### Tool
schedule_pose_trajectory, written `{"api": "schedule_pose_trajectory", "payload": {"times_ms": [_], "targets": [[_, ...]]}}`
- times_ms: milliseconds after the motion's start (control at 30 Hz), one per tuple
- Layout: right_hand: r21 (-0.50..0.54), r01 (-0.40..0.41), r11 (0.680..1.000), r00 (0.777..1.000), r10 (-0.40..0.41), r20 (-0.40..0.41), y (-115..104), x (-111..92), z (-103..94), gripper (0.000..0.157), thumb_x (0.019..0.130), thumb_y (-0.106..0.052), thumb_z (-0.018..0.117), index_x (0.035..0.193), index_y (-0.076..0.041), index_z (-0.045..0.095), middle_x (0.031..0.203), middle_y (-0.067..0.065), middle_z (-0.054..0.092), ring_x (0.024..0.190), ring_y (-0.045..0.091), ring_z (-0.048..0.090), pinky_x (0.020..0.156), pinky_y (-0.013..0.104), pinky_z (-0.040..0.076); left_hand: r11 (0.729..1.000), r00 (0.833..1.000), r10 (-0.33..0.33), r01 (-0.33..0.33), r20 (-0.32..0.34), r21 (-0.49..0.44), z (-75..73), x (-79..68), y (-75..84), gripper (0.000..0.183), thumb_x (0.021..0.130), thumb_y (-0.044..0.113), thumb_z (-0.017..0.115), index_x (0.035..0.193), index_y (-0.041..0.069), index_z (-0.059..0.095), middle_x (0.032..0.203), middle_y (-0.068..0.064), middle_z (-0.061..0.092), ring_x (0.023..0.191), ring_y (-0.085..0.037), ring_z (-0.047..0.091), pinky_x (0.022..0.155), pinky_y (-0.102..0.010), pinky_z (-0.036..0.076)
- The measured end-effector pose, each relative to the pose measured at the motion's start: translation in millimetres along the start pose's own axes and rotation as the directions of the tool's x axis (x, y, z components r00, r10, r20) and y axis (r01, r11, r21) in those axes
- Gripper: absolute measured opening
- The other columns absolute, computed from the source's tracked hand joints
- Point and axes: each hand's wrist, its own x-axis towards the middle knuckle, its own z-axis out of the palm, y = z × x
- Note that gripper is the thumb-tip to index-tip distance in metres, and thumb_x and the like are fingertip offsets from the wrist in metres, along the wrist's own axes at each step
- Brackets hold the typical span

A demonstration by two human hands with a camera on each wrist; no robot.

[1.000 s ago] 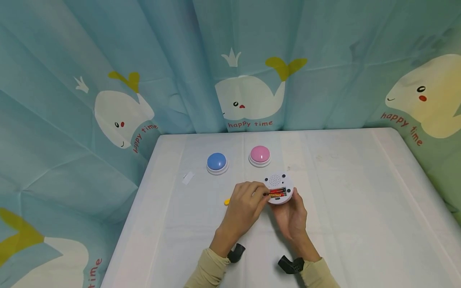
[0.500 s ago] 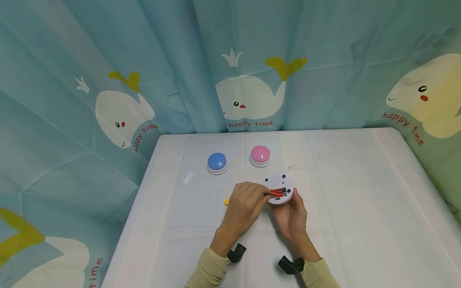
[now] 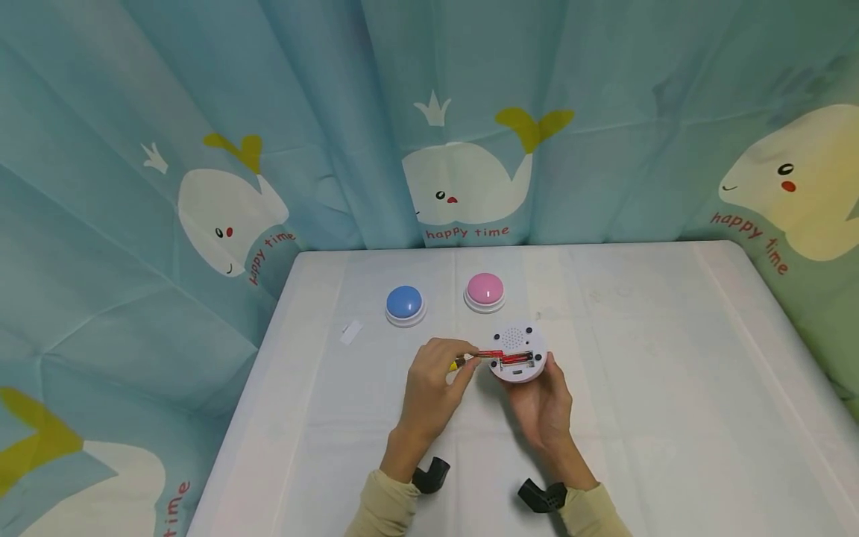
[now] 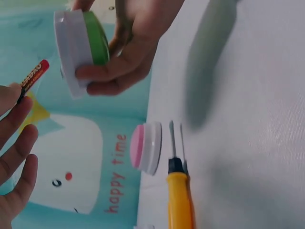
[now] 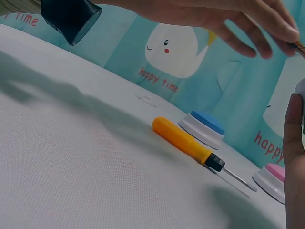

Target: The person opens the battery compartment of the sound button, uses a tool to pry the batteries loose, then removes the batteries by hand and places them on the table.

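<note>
Between thumb and fingertips, my left hand [image 3: 426,384] pinches a slim red battery [image 3: 489,353], its label showing in the left wrist view. The battery is just left of an upturned round white push button [image 3: 513,337], whose far end it meets in the head view. My right hand [image 3: 543,410] holds this button from below and from the right, its underside facing up. Another red battery [image 3: 516,359] lies in the uncovered compartment, with an empty slot alongside. In the left wrist view, the green cap [image 4: 96,38] of the button faces away from the battery.
A yellow-handled screwdriver [image 5: 183,140] lies on the white table [image 3: 671,388], partly hidden by my left hand in the head view. Behind stand a blue button [image 3: 404,302] and a pink button [image 3: 485,289]. A small white piece [image 3: 351,331] lies at the left.
My left hand has lifted one battery out of the compartment and moved left with it. More of the screwdriver shows. My right hand and the button have stayed put.
</note>
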Motion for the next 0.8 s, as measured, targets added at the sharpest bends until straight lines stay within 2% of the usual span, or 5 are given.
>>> {"api": "schedule_pose_trajectory", "payload": {"times_ms": [133,267,367,533,800], "targets": [[0.016,0.005,1.0,1.0,-0.005,-0.013,0.3,-0.6,-0.5,0.061,0.111,-0.039,0.013,0.167,-0.015,0.006,0.161,0.0,0.035,0.14,0.013,0.049,0.112,0.034,0.049,0.994,0.994,-0.107,0.107,-0.035,-0.017,-4.2,-4.8,-7.8,0.02,0.087,0.012,0.085,0.105,0.012,0.075,0.099,0.001,0.076,0.091,-0.015,0.066,0.082,-0.028,0.057],[0.034,0.006,0.999,1.0,-0.006,-0.022,0.9,0.0,-0.2,0.061,0.111,-0.039,0.013,0.167,-0.016,0.008,0.161,0.0,0.035,0.142,0.013,0.049,0.113,0.034,0.048,0.983,0.98,-0.182,0.178,-0.083,-0.052,-8.6,-10.2,-20.2,0.019,0.088,0.01,0.084,0.105,0.012,0.076,0.098,0.001,0.077,0.091,-0.018,0.067,0.08,-0.035,0.059],[0.043,0.002,0.999,1.0,0.0,-0.025,0.7,0.0,0.4,0.06,0.111,-0.039,0.013,0.167,-0.017,0.01,0.162,0.0,0.033,0.142,0.013,0.049,0.113,0.034,0.048,0.976,0.97,-0.212,0.205,-0.116,-0.068,-11.8,-14.9,-32.3,0.019,0.087,0.009,0.084,0.104,0.011,0.076,0.098,-0.001,0.077,0.09,-0.021,0.069,0.078,-0.04,0.06],[0.052,-0.004,0.999,1.0,0.005,-0.019,0.3,-0.2,1.5,0.061,0.111,-0.039,0.012,0.167,-0.017,0.008,0.163,0.0,0.031,0.142,0.012,0.049,0.113,0.033,0.048,0.964,0.951,-0.264,0.257,-0.163,-0.064,-18.7,-21.1,-50.2,0.02,0.086,0.006,0.085,0.103,0.009,0.075,0.099,-0.003,0.077,0.09,-0.019,0.069,0.083,-0.035,0.06],[0.04,-0.015,0.999,0.999,0.016,-0.028,0.4,-0.4,1.0,0.062,0.111,-0.04,0.012,0.168,-0.018,0.006,0.167,0.002,0.023,0.144,0.012,0.047,0.114,0.032,0.047,0.927,0.907,-0.374,0.372,-0.196,-0.047,-29.3,-28.3,-69.7,0.018,0.086,0.005,0.084,0.102,0.008,0.075,0.099,-0.004,0.077,0.092,-0.019,0.07,0.088,-0.038,0.06]]}}
